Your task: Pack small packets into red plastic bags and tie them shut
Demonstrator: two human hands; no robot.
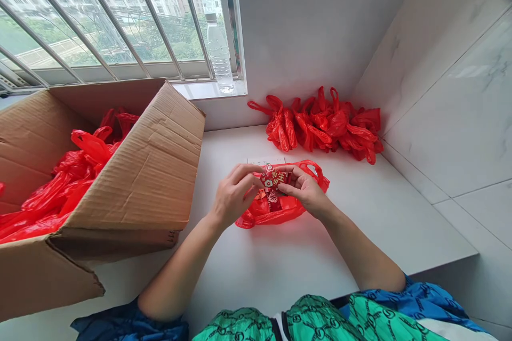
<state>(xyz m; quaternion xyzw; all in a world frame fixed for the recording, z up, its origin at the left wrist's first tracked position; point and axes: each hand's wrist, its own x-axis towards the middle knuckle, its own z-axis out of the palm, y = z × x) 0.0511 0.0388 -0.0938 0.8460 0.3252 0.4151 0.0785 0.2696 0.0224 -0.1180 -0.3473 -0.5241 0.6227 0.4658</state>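
My left hand (234,194) and my right hand (304,189) meet above the white counter (372,213). Both pinch a small red packet (273,177) with gold characters, held between the fingertips. Right under my hands lies a red plastic bag (276,210) with something red inside it. A small white slip (264,161) peeks out on the counter just behind my hands.
An open cardboard box (148,170) full of red plastic bags (68,176) stands at the left. A heap of tied red bags (324,125) lies in the back corner. A clear water bottle (219,53) stands on the window sill. Tiled wall rises at the right.
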